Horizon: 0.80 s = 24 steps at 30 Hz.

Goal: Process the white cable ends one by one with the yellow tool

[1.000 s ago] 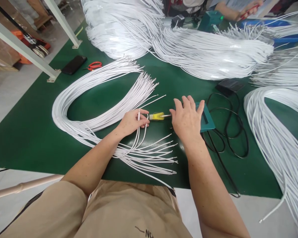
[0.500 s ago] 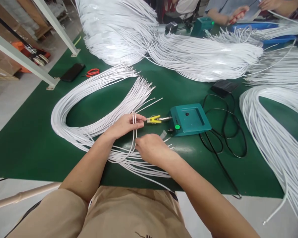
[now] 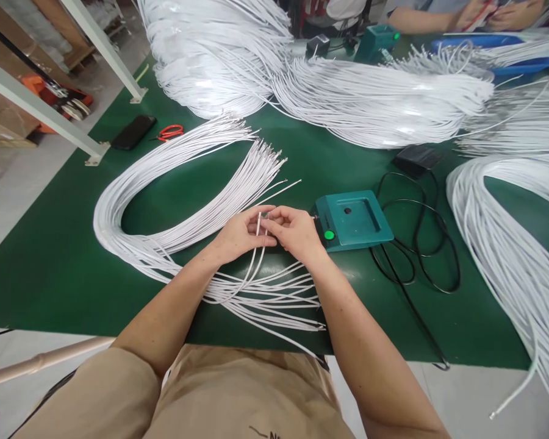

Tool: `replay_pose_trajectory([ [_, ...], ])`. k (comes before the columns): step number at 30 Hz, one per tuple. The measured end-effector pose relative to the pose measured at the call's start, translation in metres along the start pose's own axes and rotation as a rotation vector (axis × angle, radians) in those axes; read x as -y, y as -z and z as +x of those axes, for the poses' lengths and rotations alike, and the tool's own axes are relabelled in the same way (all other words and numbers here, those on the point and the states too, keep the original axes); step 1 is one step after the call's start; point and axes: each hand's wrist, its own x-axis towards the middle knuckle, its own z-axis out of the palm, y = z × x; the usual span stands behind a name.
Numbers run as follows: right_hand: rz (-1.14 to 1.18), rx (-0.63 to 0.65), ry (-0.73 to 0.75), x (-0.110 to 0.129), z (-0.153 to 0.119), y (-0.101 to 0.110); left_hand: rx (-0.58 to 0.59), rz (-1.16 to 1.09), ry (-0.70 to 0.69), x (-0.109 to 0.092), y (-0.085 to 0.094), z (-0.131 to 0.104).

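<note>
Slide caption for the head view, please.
Left hand and right hand close together at white wires, beside a teal box.

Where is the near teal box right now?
In the head view, the box sits right of centre, between the right hand and the black cord.

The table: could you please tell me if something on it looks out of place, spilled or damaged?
I see no clear spill or damage. One oddity: the right bundle hangs over the near edge of the table, and one wire end sticks out there, apart from the other wires.
</note>
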Motion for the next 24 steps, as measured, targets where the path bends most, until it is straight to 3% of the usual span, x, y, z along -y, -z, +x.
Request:
replay_pose_trajectory([
  [5, 0.214, -0.006, -0.026, 0.0004, -0.0027, 0.0003, -0.001, -0.006, 0.004, -0.0045, 0.0012, -0.0011],
  [14, 0.289, -0.113, -0.053, 0.0011, -0.0059, -0.0041, -0.071, 0.055, -0.045, -0.0022, -0.0008, 0.0005],
  [24, 0.770, 0.102, -0.242, 0.0007, -0.0045, 0.0013, -0.038, 0.018, -0.051, -0.0048, -0.0031, -0.0009],
])
